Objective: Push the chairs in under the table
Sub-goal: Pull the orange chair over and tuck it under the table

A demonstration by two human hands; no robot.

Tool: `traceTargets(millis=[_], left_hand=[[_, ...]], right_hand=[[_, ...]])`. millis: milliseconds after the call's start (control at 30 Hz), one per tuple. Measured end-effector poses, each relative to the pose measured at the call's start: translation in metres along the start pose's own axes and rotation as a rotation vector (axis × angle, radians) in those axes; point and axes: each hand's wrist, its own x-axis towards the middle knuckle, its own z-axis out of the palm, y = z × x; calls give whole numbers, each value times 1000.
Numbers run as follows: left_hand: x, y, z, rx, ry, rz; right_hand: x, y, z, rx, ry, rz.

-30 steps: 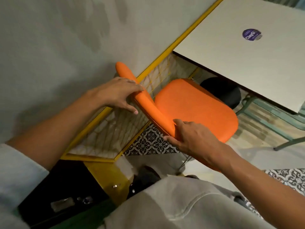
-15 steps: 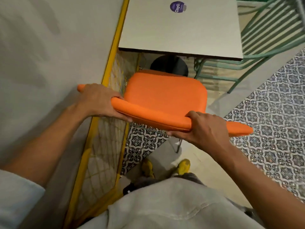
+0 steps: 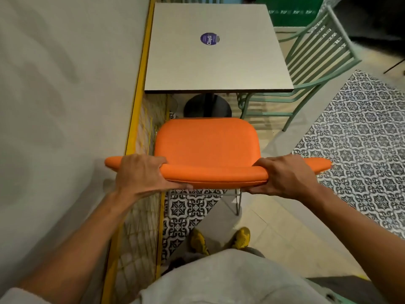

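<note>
An orange padded chair [image 3: 207, 141] stands in front of me, its seat facing a square grey table [image 3: 215, 62]. The seat's far edge lies just short of the table's near edge. My left hand [image 3: 140, 174] grips the left part of the chair's backrest [image 3: 215, 175]. My right hand [image 3: 287, 174] grips the right part of the same backrest. A pale green metal chair [image 3: 311, 62] stands at the table's right side, with its seat partly under the tabletop.
A grey wall [image 3: 65, 95] with a yellow frame [image 3: 140, 84] runs close along the left of chair and table. The table's black round base [image 3: 207, 107] sits under the top. Patterned floor tiles [image 3: 355, 139] spread to the right. My yellow shoes [image 3: 219, 240] stand behind the chair.
The orange chair has turned from slanting toward the wall to squarely facing the table. Both hands stayed on its backrest throughout.
</note>
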Motion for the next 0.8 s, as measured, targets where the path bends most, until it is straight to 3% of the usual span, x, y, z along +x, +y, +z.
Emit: traceTargets(millis=[267,800], left_hand=[[-28,7,15,-31,118,-3],[34,0,15,40,164,-21]], right_hand=[[-9,4,14,-16,88,-70],[42,41,15,-104,157,-82]])
